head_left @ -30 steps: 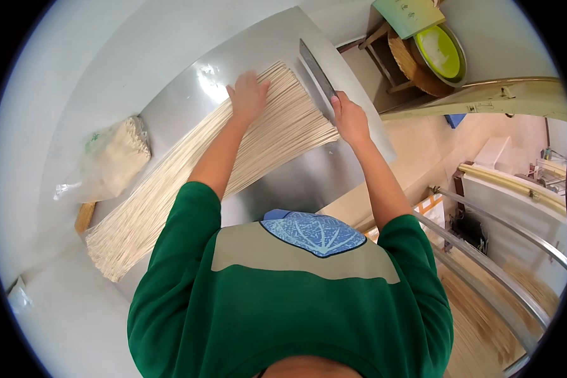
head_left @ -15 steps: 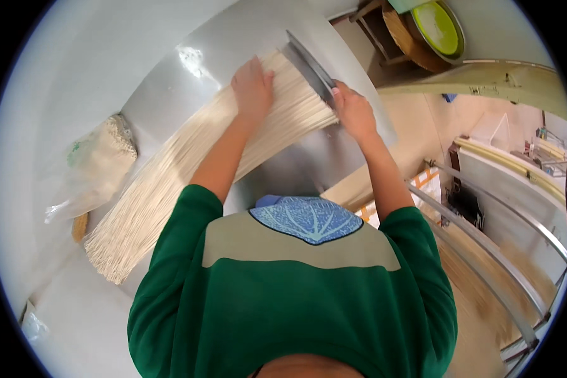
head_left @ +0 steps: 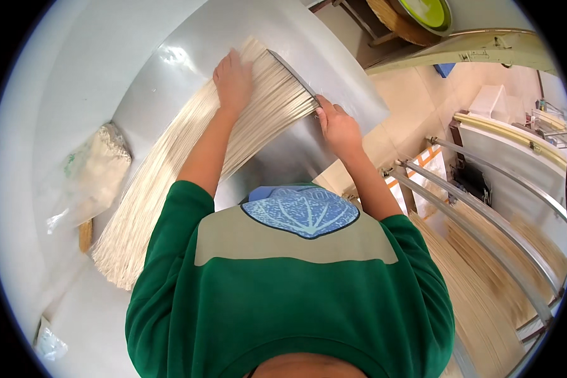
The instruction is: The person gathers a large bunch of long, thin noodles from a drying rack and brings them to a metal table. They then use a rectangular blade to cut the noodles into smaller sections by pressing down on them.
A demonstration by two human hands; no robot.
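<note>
A long bundle of thin pale noodles [head_left: 170, 160] lies slanting across the shiny metal table [head_left: 283, 157]. My left hand [head_left: 234, 82] is closed over its far edge near the top end, pressing from above. My right hand [head_left: 340, 129] grips a wide-bladed knife [head_left: 294, 74], whose handle is hidden in my fingers. The blade stands nearly edge-on across the top end of the noodles, touching or very close to them; I cannot tell how deep it sits.
On the left lie a clear plastic bag [head_left: 97, 170] with pale contents, a wooden piece [head_left: 85, 236] and a small clear bag [head_left: 50, 343]. At right, metal rails [head_left: 485, 223] stand beside hanging noodle strands [head_left: 472, 296]. A green basin [head_left: 425, 11] is at the top right.
The knife has moved left and turned from showing its flat side to nearly edge-on against the noodle ends. Both hands have shifted left in the view, which has itself moved slightly.
</note>
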